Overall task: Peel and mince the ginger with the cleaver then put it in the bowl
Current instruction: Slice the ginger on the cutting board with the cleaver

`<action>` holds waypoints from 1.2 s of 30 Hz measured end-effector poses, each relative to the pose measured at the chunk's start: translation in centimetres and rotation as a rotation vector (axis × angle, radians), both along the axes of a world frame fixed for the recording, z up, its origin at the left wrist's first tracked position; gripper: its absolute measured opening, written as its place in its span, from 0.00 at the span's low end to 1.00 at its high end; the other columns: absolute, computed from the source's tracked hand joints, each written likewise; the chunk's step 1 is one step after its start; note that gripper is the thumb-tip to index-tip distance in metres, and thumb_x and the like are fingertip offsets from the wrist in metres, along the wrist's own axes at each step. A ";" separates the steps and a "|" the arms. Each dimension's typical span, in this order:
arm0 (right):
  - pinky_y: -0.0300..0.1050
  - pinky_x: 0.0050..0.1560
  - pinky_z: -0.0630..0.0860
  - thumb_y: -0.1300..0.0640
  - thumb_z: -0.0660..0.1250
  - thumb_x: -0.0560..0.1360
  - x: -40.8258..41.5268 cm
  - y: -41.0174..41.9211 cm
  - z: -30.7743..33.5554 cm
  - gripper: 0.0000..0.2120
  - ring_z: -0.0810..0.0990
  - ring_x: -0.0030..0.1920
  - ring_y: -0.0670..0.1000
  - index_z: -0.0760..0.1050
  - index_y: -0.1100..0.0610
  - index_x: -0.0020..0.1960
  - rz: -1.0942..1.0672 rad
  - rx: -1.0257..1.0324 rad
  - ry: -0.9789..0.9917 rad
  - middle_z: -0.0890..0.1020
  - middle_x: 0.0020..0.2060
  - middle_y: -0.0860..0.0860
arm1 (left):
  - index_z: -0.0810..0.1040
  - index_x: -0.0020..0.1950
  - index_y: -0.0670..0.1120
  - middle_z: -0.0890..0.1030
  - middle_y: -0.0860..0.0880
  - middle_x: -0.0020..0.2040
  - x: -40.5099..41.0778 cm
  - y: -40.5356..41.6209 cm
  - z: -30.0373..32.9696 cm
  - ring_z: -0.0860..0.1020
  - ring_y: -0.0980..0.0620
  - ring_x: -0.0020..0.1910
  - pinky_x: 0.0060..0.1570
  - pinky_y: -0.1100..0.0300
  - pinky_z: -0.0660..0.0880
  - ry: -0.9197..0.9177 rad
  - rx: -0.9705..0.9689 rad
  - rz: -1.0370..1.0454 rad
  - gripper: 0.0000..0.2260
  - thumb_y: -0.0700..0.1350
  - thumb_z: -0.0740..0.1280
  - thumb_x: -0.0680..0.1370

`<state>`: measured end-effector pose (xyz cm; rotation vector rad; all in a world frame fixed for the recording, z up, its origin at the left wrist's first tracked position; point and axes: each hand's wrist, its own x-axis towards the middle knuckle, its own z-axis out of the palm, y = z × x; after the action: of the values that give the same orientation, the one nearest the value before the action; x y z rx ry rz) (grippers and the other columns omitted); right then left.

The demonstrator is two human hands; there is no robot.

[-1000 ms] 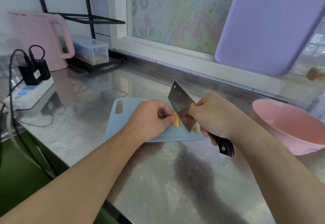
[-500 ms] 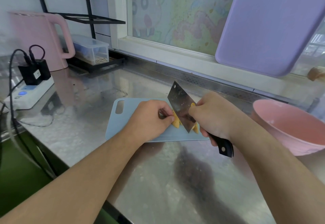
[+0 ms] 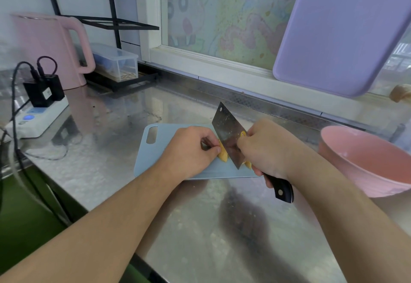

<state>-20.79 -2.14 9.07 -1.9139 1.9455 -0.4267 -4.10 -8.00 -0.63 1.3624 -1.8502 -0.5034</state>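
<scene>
Yellow ginger (image 3: 223, 156) lies on a small pale-blue cutting board (image 3: 164, 149) on the steel counter. My left hand (image 3: 189, 151) holds the ginger down with curled fingertips. My right hand (image 3: 266, 149) grips the black handle of the cleaver (image 3: 226, 131); its blade stands tilted, with the edge down on the ginger right beside my left fingers. More yellow pieces (image 3: 247, 164) show under the blade near my right hand. A pink bowl (image 3: 347, 149) stands to the right of the board, and nothing shows on the visible part of its inside.
A pink kettle (image 3: 44, 47), a power strip with black plugs (image 3: 37, 113) and a clear plastic box (image 3: 115, 62) stand at the back left. A lilac board (image 3: 340, 27) leans on the window ledge at the back right. The counter's front edge runs along the lower left.
The cleaver blade has shifted only slightly on the ginger. Both hands keep their hold and place.
</scene>
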 end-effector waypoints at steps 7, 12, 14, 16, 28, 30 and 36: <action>0.39 0.26 0.73 0.55 0.59 0.82 0.3 -0.3 -0.3 0.14 0.76 0.25 0.50 0.70 0.56 0.38 0.010 0.011 0.058 0.78 0.30 0.52 | 0.88 0.45 0.53 0.86 0.60 0.44 0.1 0.0 0.0 0.82 0.65 0.46 0.45 0.77 0.72 0.002 0.011 0.014 0.02 0.45 0.76 0.76; 0.39 0.26 0.73 0.56 0.58 0.82 0.3 -0.3 -0.4 0.14 0.76 0.25 0.50 0.70 0.56 0.38 0.011 0.014 0.070 0.78 0.31 0.52 | 0.88 0.44 0.54 0.86 0.62 0.42 0.0 -0.2 0.1 0.81 0.66 0.45 0.45 0.76 0.74 0.016 0.026 0.026 0.03 0.45 0.77 0.76; 0.39 0.28 0.74 0.56 0.58 0.82 0.4 -0.5 -0.4 0.14 0.76 0.27 0.51 0.69 0.56 0.38 0.019 0.021 0.071 0.78 0.31 0.52 | 0.89 0.44 0.53 0.86 0.61 0.42 0.0 -0.2 0.1 0.81 0.66 0.44 0.44 0.76 0.74 0.024 0.032 0.024 0.03 0.45 0.77 0.76; 0.40 0.31 0.75 0.57 0.59 0.83 0.6 -0.6 -0.4 0.14 0.75 0.29 0.51 0.68 0.56 0.38 0.024 0.032 0.075 0.76 0.33 0.52 | 0.89 0.43 0.53 0.86 0.61 0.42 0.0 -0.1 0.1 0.81 0.66 0.44 0.43 0.77 0.73 0.032 0.036 0.022 0.04 0.44 0.77 0.76; 0.42 0.26 0.73 0.66 0.57 0.78 0.2 -1.0 -0.7 0.13 0.77 0.18 0.58 0.78 0.72 0.45 0.029 0.100 -0.031 0.78 0.25 0.62 | 0.89 0.43 0.53 0.86 0.60 0.41 0.0 -0.2 0.1 0.81 0.65 0.43 0.43 0.74 0.74 0.022 0.034 0.039 0.04 0.45 0.77 0.76; 0.41 0.28 0.74 0.65 0.56 0.80 0.7 -1.1 -1.0 0.13 0.79 0.22 0.60 0.78 0.70 0.47 0.042 0.105 -0.028 0.80 0.28 0.62 | 0.89 0.43 0.54 0.86 0.60 0.41 0.0 -0.1 0.1 0.82 0.64 0.43 0.45 0.71 0.76 0.010 0.034 0.041 0.03 0.46 0.77 0.76; 0.40 0.37 0.75 0.58 0.57 0.82 2.0 -1.8 -2.1 0.10 0.77 0.35 0.55 0.69 0.57 0.43 -0.034 0.006 -0.147 0.76 0.35 0.54 | 0.88 0.44 0.53 0.86 0.60 0.42 0.1 0.1 0.2 0.82 0.63 0.43 0.48 0.67 0.79 0.019 0.032 0.046 0.03 0.46 0.77 0.76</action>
<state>-18.84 -3.91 6.94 -1.7945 1.8845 -0.5542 -3.97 -7.94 -0.40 1.4136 -1.7982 -0.5224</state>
